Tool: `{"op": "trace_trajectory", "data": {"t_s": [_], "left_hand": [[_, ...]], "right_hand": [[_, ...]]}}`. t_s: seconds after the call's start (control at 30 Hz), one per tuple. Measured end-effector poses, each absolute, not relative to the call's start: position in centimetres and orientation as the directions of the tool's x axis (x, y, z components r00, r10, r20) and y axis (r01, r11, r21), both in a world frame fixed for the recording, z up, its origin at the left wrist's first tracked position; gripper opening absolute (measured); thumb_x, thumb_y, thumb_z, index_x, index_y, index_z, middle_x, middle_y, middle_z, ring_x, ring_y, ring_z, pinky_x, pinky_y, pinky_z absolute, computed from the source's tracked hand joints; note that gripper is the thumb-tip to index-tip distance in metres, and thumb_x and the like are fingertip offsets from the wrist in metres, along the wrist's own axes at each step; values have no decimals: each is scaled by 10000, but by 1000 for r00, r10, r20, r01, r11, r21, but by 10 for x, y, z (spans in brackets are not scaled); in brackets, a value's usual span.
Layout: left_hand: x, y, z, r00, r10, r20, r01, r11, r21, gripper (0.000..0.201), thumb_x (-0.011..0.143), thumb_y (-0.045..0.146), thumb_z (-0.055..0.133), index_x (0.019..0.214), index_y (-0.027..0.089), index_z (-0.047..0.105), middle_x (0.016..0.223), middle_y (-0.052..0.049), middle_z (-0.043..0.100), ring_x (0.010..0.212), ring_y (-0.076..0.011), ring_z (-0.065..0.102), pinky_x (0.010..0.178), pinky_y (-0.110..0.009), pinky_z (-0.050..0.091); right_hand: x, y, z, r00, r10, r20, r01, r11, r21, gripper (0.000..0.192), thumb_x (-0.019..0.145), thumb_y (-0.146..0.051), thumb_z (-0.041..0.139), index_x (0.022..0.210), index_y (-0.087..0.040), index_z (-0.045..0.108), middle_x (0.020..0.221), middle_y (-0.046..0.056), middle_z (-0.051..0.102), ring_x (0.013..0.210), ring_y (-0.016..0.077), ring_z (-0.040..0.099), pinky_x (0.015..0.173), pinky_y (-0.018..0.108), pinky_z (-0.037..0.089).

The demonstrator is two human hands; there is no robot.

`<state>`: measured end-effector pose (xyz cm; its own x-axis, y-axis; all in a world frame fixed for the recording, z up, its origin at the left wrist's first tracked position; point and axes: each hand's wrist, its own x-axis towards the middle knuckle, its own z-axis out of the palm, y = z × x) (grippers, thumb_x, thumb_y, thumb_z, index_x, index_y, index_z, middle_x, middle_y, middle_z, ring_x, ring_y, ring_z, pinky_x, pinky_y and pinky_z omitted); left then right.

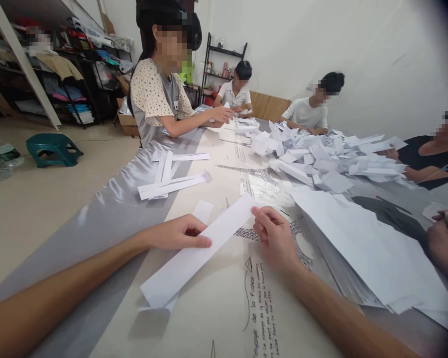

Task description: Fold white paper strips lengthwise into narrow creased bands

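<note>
— Nearest: two bare forearms, reaching in over the cloth-covered table, printed with a tower drawing and some lines of text.

— And between the hands?

— One long paper strip. Plain white, narrow, straight edges, lying diagonally; near end low on the left, far end up on the right. Looks doubled at the near end, with a small folded corner under it, lifted slightly off the cloth.

— Left hand?

— Resting on the strip's left edge near the middle, fingers curled together, thumb pressing flat on the paper.

— Right hand?

— Pinching the far end of the strip, fingertips closed on its corner, other fingers bent inward.

— Around?

— Big stack of white sheets just beside the right hand. More finished strips farther up the table, well apart. Large heap of folded paper in the middle. Other people sitting along both sides, one person in a dotted top on the left, hand on paper. Green stool on the floor.
</note>
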<state>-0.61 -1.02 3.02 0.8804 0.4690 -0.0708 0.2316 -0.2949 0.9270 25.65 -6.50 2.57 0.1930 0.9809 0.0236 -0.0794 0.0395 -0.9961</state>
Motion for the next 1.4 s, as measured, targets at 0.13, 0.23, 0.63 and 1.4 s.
{"op": "trace_trajectory", "data": {"t_s": [0.13, 0.23, 0.63, 1.4], "left_hand": [[-6, -10, 29, 880, 469, -73, 238, -303, 923, 468, 971, 473, 594, 678, 187, 368, 679, 42, 280, 591, -95, 257, 524, -266, 190], [-6, -10, 29, 880, 468, -75, 238, -300, 924, 465, 970, 476, 594, 679, 185, 377, 677, 41, 290, 593, -95, 265, 522, -264, 189], [-6, -11, 27, 864, 501, -39, 231, -327, 917, 488, 981, 481, 572, 656, 187, 354, 662, 42, 274, 581, -93, 256, 510, -261, 187], [4, -28, 18, 641, 641, 422, 212, -676, 706, 254, 1066, 301, 436, 1094, 185, 660, 1064, -76, 688, 965, -184, 646, 880, -313, 506]], "right_hand": [[256, -65, 27, 154, 987, 55, -115, 74, -991, 451, 897, -438, 742, 636, -207, 455, 566, -74, 322, 516, 93, 230, 519, 299, 210], [257, -64, 25, 165, 984, 70, -95, 86, -992, 473, 901, -452, 734, 620, -204, 446, 561, -74, 302, 515, 94, 221, 521, 302, 203], [260, -65, 27, 69, 991, 118, -69, 122, -990, 457, 992, -486, 603, 642, -204, 523, 542, -57, 386, 515, 102, 284, 535, 290, 262], [266, -63, 24, -315, 942, 115, 660, 304, -687, 305, 1000, -313, 465, 711, -230, 411, 682, -29, 418, 608, 155, 356, 549, 295, 288]]}}
